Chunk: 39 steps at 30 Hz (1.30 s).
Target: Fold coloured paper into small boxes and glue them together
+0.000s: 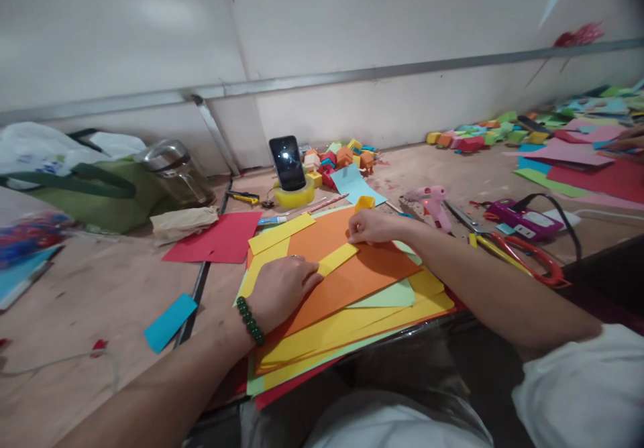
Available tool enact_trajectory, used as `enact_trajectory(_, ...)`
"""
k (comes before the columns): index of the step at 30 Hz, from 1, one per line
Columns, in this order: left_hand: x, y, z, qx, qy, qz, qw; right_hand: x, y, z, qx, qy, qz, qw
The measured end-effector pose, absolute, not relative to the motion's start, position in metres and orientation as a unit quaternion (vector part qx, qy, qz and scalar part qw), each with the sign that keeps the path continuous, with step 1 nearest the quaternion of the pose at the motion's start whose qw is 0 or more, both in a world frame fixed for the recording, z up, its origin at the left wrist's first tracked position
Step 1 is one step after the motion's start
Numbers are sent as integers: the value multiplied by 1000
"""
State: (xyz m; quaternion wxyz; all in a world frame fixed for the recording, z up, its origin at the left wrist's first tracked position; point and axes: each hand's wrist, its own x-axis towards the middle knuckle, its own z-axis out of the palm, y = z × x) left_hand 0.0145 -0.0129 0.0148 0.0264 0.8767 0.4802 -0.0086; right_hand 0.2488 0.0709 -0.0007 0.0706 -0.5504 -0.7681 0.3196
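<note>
A short yellow paper strip (338, 259) lies over an orange sheet (367, 270) on a stack of coloured paper. My left hand (282, 292), with a green bead bracelet at the wrist, has its thumb and fingers closed on the strip's near end. At the far end, my right hand (373, 227) is pinched with its fingertips against the strip; its grip is partly hidden. Just behind the right hand stands a small folded yellow paper piece (365, 203). Another yellow strip (282, 233) lies loose on the stack's left side.
A phone (288, 163) leans on a yellow tape roll (294, 194), near paper cubes (345, 157). To the right are a pink glue gun (433, 205), orange-handled scissors (541, 260) and a purple power strip (526, 220). A glass bottle (184, 176) stands left. Another person's hand (626, 141) is far right.
</note>
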Motion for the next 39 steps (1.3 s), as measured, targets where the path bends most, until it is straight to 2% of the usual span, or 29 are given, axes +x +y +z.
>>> enact_trajectory(5,14,-6,-1,931,352,87,36,238,60,10,-503,-802,301,110)
enact_trajectory(8,15,-3,-4,944,309,105,49,232,55,13,-493,-819,283,83)
enact_trajectory(16,17,-2,1,923,339,129,124,231,54,20,-498,-826,264,-3)
enact_trajectory(25,25,-1,-2,900,404,125,104,233,58,21,-478,-830,287,3)
enact_trajectory(39,27,4,-2,888,419,129,139,235,58,18,-473,-830,295,1)
